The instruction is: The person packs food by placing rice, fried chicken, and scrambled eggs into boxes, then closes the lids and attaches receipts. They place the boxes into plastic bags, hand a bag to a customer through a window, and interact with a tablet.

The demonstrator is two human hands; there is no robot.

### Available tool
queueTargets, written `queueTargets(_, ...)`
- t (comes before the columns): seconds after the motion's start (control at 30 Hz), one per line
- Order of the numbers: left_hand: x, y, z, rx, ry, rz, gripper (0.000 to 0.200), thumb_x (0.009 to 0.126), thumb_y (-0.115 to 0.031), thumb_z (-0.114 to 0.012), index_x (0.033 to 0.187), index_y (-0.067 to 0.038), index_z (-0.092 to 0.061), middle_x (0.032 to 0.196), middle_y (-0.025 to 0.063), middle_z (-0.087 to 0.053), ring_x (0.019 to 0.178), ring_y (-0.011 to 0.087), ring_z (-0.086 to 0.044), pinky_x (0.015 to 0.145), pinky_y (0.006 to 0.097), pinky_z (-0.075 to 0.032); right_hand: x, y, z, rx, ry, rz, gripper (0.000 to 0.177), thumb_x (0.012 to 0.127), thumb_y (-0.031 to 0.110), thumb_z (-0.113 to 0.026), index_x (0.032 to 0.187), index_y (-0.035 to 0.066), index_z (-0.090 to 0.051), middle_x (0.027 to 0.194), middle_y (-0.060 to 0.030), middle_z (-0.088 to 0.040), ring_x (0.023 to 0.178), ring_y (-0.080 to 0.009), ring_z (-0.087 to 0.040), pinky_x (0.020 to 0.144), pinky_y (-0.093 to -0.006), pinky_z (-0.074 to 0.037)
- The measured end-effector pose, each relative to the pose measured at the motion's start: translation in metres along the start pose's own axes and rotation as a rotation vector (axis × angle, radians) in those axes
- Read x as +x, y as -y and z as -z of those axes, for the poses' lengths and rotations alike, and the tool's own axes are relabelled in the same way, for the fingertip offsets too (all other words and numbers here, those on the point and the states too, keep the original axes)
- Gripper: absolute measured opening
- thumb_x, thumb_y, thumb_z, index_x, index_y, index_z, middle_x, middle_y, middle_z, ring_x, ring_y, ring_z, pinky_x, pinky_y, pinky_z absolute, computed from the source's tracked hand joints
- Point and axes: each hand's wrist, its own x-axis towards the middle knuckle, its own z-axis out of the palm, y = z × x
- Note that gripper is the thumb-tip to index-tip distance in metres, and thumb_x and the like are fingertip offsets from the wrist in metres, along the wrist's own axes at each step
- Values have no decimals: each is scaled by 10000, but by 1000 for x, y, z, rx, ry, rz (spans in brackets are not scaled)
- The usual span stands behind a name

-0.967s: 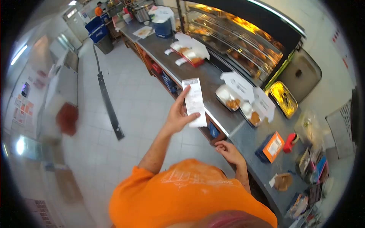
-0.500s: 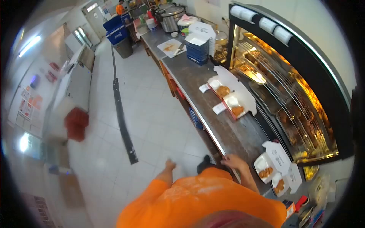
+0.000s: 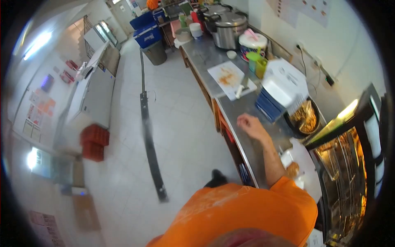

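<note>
My right hand (image 3: pixel 252 125) hovers over the near edge of the steel counter (image 3: pixel 197 57), with its fingers loosely bent and nothing visible in them. Just beyond it, a knife (image 3: pixel 242 88) with a white handle lies on the right edge of a stained white cutting board (image 3: pixel 226 76). A stack of takeaway boxes (image 3: pixel 273 96), blue outside and white inside, stands to the right of the hand, the top one with its lid up. Beside my forearm sits an open box with a piece of fried food (image 3: pixel 292 169). My left hand is out of view.
A heated display cabinet (image 3: pixel 341 164) is at the right. A black pot (image 3: pixel 304 119) stands behind the boxes, and a large steel cooker (image 3: pixel 230 29) farther along. Red crates (image 3: pixel 94 142) and a chest freezer (image 3: pixel 92 99) line the left. A dark strip (image 3: pixel 150 144) crosses the floor.
I have moved forward along the counter, and the display cabinet has slid back to the right. My right hand has reached out towards the cutting board and boxes. My left hand has left the view.
</note>
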Motion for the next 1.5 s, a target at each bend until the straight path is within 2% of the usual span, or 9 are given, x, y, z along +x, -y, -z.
queueTargets(0.17,196,-217,110,-56,-22,-296,468,713,-137,-584,1179,-99,-606,1001,169,-663,890,267,-637,826,364,-504,96,-63,-53,-226,483,-266,472,810,397,-635,1149,72,-595,987,-141,-650,928,-290,-606,822,-361,-474)
queueTargets(0.27,356,-373,151,198,-506,-1191,346,766,-115,-545,1089,-143,-667,934,156,-674,803,283,-653,734,365,-525,163,-98,-59,-96,321,-399,446,805,378,-651,1129,74,-605,944,-133,-652,901,-257,-612,796,-344,-482)
queueTargets(0.3,351,-441,189,-19,-163,-864,324,778,-95,-528,1065,-137,-673,955,154,-672,825,298,-652,745,373,-520,186,-107,-62,-87,273,-463,409,798,349,-657,1088,62,-621,973,-152,-651,913,-272,-617,798,-358,-486)
queueTargets(0.43,316,-666,309,-149,-242,-1103,288,779,-112,-585,1054,-96,-671,957,161,-674,837,296,-646,773,365,-510,316,-142,-89,-116,217,-462,361,788,301,-664,1028,34,-635,973,-165,-655,916,-274,-625,792,-371,-491)
queueTargets(0.5,319,-729,363,-241,-36,-757,338,799,-176,-632,1118,-66,-632,1024,191,-648,960,324,-612,856,381,-473,418,-138,-101,-127,309,-449,359,791,292,-656,1031,27,-633,968,-167,-655,917,-276,-624,798,-372,-489)
queueTargets(0.7,491,-827,530,124,-515,-734,712,876,-375,-574,1414,-35,-254,1415,217,-333,1288,389,-325,1056,495,-279,707,-73,-160,-114,165,-47,353,840,268,-616,1080,10,-601,1009,-174,-642,941,-301,-609,810,-370,-478)
queueTargets(0.93,635,-1189,819,101,-615,-985,765,763,-489,-671,1349,-73,-407,1336,169,-461,1245,334,-410,1002,473,-347,930,-74,-265,195,533,-3,289,831,238,-648,1024,26,-613,925,-112,-638,836,-178,-596,737,-319,-483)
queueTargets(1.1,771,-1417,897,-238,-349,-1156,728,764,-493,-665,1289,-21,-486,1286,191,-513,1218,330,-461,1011,432,-350,1171,-94,-256,-63,-124,135,267,780,198,-667,999,51,-619,979,-139,-632,939,-278,-600,841,-369,-462)
queueTargets(1.5,838,-1504,884,-717,194,-1380,515,871,-273,-630,1264,22,-477,1269,149,-514,1210,217,-458,1006,338,-360,1466,-189,-227,-489,12,148,389,738,283,-710,1063,84,-631,1031,-125,-617,1018,-288,-576,908,-393,-444)
